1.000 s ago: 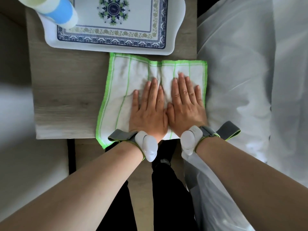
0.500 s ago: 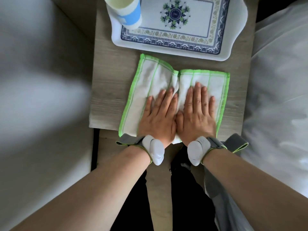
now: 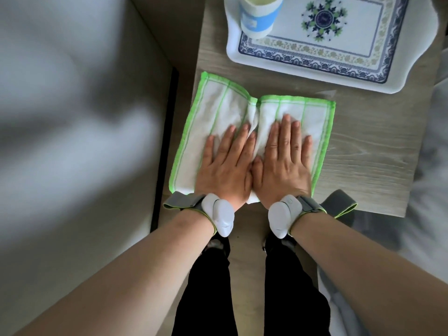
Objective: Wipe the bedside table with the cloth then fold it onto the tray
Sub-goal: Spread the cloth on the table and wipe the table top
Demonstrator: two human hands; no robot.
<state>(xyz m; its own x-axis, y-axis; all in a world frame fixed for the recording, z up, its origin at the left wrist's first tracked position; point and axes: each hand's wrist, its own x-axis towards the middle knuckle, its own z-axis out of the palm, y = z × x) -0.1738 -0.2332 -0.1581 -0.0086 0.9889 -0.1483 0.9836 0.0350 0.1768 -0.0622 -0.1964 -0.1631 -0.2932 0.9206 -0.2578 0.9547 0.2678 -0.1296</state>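
A white cloth (image 3: 224, 110) with green edging and green stripes lies spread on the wooden bedside table (image 3: 368, 151), its left edge at the table's left side. A ridge has bunched up along its middle. My left hand (image 3: 225, 166) and my right hand (image 3: 284, 161) lie flat on the cloth, palms down, side by side with thumbs touching and fingers pointing away from me. Neither hand grips the fabric. The white tray (image 3: 244, 58) with a blue patterned border stands at the back of the table, apart from the cloth.
A blue-and-white cup (image 3: 259, 18) stands on the tray's left end. White bedding (image 3: 434, 146) lies along the table's right side. A pale blurred surface (image 3: 72, 117) fills the left. My legs in black trousers (image 3: 206, 287) stand at the table's front edge.
Both hands have slid the cloth leftward across the table, from its right edge to its left edge. A ridge has bunched up in the cloth's middle.
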